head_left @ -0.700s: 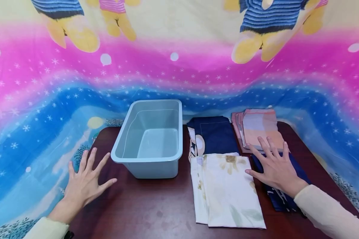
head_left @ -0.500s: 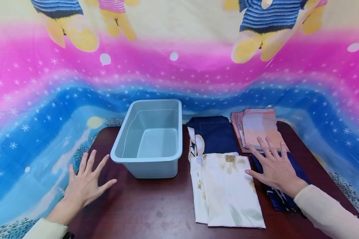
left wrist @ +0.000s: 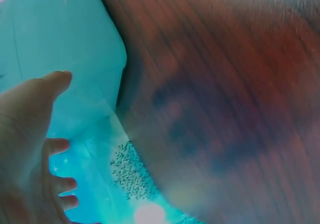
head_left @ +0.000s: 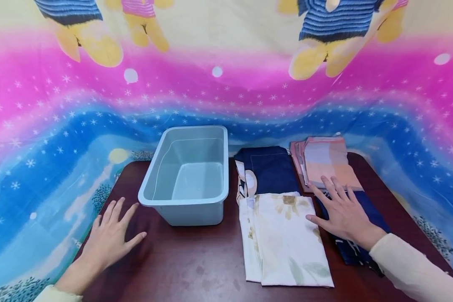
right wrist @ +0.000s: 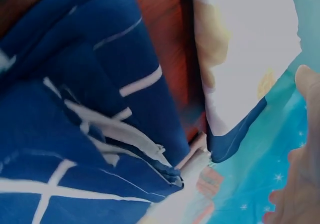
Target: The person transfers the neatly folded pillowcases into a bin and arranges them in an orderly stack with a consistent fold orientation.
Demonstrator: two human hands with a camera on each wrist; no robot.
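Observation:
My left hand (head_left: 107, 239) hovers with spread fingers over the table's left side, in front and left of a pale blue-grey plastic basin (head_left: 186, 213). Nothing is in its grasp; the left wrist view shows the basin's side (left wrist: 65, 39) beyond the thumb. My right hand (head_left: 341, 214), fingers also spread, is above a folded navy cloth with white lines (head_left: 373, 218), partly covering it in the head view. Left of that hand lies a folded white floral cloth (head_left: 287, 247). The right wrist view shows the navy cloth (right wrist: 115, 64) beside the white cloth (right wrist: 245, 44).
Behind the white cloth lies a folded dark navy cloth (head_left: 273, 170) with a patterned edge. A folded pink and peach checked cloth (head_left: 326, 161) sits at the back right. The dark red-brown table (head_left: 185, 260) is bordered by a printed blue and pink curtain (head_left: 226, 92).
My left hand has sunk slightly, its fingertips lower in view. The right hand has dropped a little too. The basin and cloths stay in place; the head view shifts slightly.

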